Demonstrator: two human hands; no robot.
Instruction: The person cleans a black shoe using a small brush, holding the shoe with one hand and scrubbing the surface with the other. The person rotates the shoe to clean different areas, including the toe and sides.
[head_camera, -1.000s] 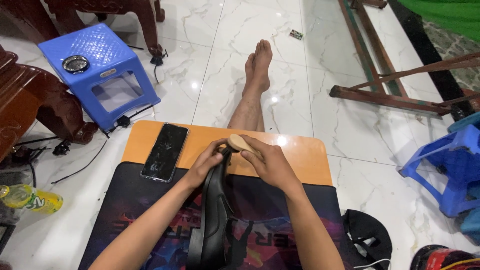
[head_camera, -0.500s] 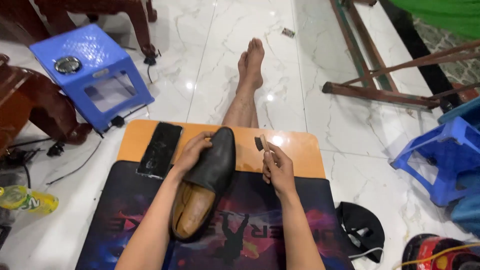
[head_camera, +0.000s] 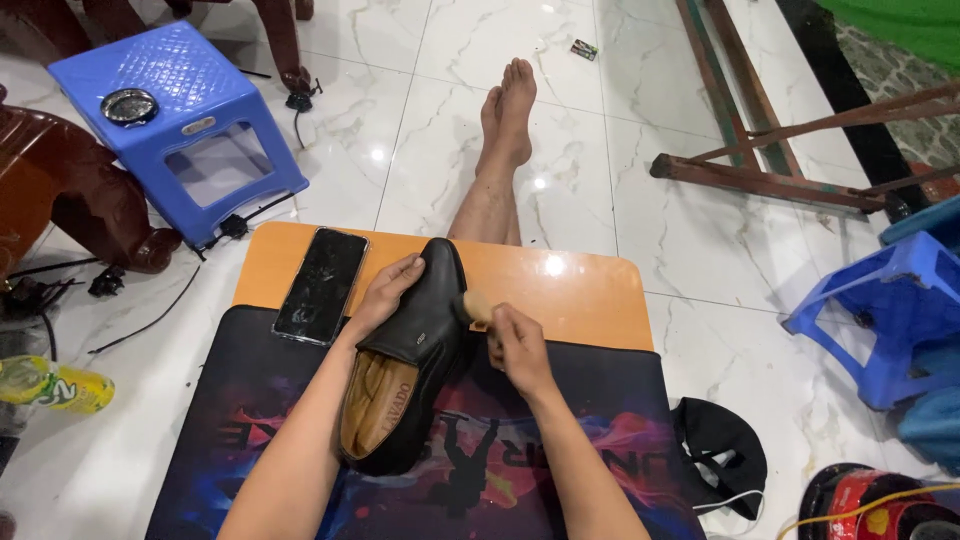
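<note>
1. Nearest the camera, one dark printed mat (head_camera: 560, 460) covers the near part of one low orange table (head_camera: 590, 295), and the person's two forearms reach out over it.
2. One black leather shoe (head_camera: 425, 340) lies on the mat with its toe pointing away and its tan insole facing up; it sits in the middle of the table, between the two hands.
3. The left hand (head_camera: 385, 295) grips the shoe's upper from the left side, fingers wrapped over the leather near the toe.
4. The right hand (head_camera: 518, 345) is closed around one small brush (head_camera: 474, 305) with a pale wooden handle; the brush head touches the right side of the shoe.
5. One black phone (head_camera: 322, 285) lies flat, screen up, just left of the left hand, partly on the mat and partly on bare table.
6. On the floor to the right lie one black cloth item (head_camera: 722, 455) and one red object (head_camera: 880, 505) at the frame's edge.
7. To the left lies one yellow-green bottle (head_camera: 55, 385) on its side.
8. Beyond the table, the person's bare legs stretch across the white marble floor (head_camera: 620, 150).
9. Two blue plastic stools stand apart: one far left (head_camera: 175, 130), one on the right (head_camera: 880, 310).
</note>
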